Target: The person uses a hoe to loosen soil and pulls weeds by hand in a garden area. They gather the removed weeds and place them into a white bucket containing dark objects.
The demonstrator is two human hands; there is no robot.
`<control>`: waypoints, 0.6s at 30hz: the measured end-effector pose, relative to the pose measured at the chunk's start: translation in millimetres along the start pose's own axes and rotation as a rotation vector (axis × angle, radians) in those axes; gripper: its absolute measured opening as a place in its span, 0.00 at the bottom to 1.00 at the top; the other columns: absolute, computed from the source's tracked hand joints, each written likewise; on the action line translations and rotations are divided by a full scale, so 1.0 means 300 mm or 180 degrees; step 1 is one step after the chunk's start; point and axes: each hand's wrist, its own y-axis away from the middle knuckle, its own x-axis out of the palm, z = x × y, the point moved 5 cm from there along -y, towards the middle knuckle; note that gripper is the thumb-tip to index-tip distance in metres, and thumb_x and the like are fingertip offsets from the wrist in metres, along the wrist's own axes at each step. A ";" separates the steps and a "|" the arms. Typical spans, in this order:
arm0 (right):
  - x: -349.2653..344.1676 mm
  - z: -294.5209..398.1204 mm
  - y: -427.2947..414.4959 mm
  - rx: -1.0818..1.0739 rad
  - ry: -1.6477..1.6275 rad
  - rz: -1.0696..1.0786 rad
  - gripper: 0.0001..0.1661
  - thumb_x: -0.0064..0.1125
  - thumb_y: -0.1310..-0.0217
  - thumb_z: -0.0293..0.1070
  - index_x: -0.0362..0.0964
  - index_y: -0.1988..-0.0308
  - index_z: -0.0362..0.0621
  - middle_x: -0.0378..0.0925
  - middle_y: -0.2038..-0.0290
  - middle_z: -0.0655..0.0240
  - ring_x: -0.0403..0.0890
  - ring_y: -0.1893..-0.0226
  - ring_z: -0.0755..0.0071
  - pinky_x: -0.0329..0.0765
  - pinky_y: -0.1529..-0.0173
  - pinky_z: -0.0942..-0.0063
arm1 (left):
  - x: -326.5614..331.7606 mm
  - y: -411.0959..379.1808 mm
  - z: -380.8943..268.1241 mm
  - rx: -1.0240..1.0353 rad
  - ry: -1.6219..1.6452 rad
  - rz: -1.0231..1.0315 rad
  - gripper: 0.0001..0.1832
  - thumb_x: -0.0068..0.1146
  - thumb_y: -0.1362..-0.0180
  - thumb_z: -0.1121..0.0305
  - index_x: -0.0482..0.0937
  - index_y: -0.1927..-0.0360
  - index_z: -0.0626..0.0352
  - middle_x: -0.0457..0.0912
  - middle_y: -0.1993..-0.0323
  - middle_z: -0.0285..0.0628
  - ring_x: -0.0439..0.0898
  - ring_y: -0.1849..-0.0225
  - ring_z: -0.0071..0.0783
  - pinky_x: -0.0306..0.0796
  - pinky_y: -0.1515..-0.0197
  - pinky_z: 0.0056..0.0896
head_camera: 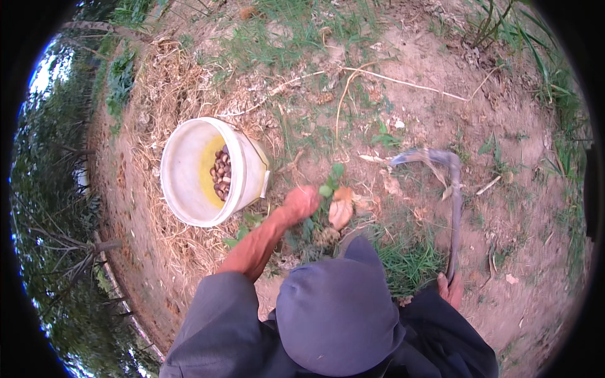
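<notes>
A white plastic bucket point(250, 165) lies tilted on its side at the left, its mouth facing left, with brown nuts that look like chestnuts point(221, 173) inside. Just right of the bucket's base is my left hand point(302, 204), blurred, its fingers curled close to green leaves point(326, 190); whether it holds anything I cannot tell. Dry brown leaves point(341, 208) lie to its right. My right hand point(451, 289) grips the lower end of a long hooked stick or tool point(455, 203), whose bent end point(416, 156) rests over the ground and points left.
Dry straw point(165, 90) surrounds the bucket. Grass point(409, 264) grows in front of me, with more weeds point(539, 47) at the upper right. A long dry stem point(406, 83) crosses the bare soil. Trees point(52, 165) stand along the left.
</notes>
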 end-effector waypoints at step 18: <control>-0.004 0.012 0.009 -0.0017 0.0102 0.0694 0.18 0.60 0.40 0.42 0.68 0.62 0.36 0.73 0.76 0.47 0.76 0.75 0.49 0.71 0.69 0.58 | -0.191 0.217 -0.164 0.0819 0.1194 -0.1058 0.14 0.50 0.39 0.58 0.72 0.55 0.56 0.78 0.68 0.58 0.78 0.64 0.60 0.71 0.63 0.59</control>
